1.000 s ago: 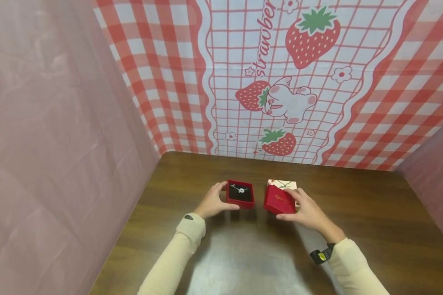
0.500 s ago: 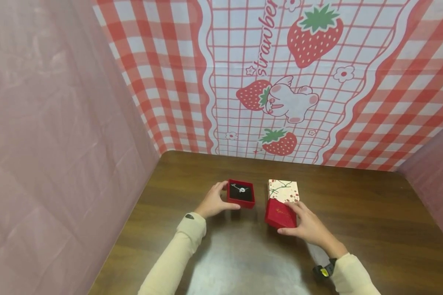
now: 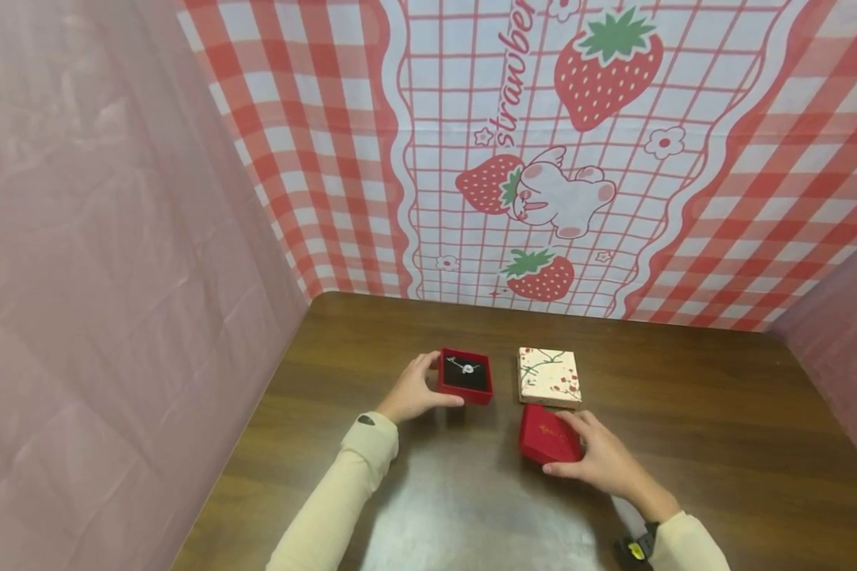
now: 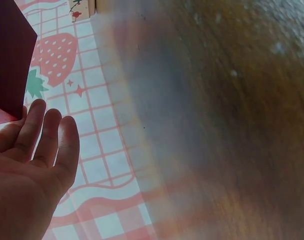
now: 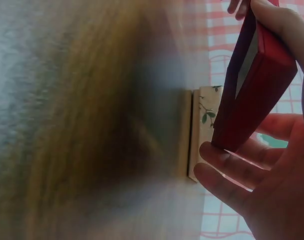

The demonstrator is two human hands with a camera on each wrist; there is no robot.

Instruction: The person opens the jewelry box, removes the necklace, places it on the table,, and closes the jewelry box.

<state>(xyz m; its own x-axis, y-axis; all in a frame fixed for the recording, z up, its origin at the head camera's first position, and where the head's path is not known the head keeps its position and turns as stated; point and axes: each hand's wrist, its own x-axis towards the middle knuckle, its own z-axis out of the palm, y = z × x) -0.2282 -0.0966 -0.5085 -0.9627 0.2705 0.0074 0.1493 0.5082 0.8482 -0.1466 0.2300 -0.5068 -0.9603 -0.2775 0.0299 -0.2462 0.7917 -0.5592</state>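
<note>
Red box by my left hand, red lid in my right hand

In the head view, my left hand pinched the red box between thumb and fingers, open top upward. My right hand gripped the red lid at its edges, slightly tilted. Just beyond that hand, a floral box lay on the bench. The likeliest trouble, I judged, was a tip or knock at my left hand, which could slide the silver necklace off its black insert. The red lid might also catch the floral box, being so near it. The red box looked squat, square and plain-walled; the red lid bore gold lettering too small to read.

In the left wrist view, the red box was a dark block at the edge, clear of the bench. Some of my fingers stood spread away from it, so it could twist in so slight a hold.

In the right wrist view, the red lid's hollow, pale-lined side faced the bench. My thumb lay over one edge with fingertips at the other; loose pressure there might let it slip.
</note>
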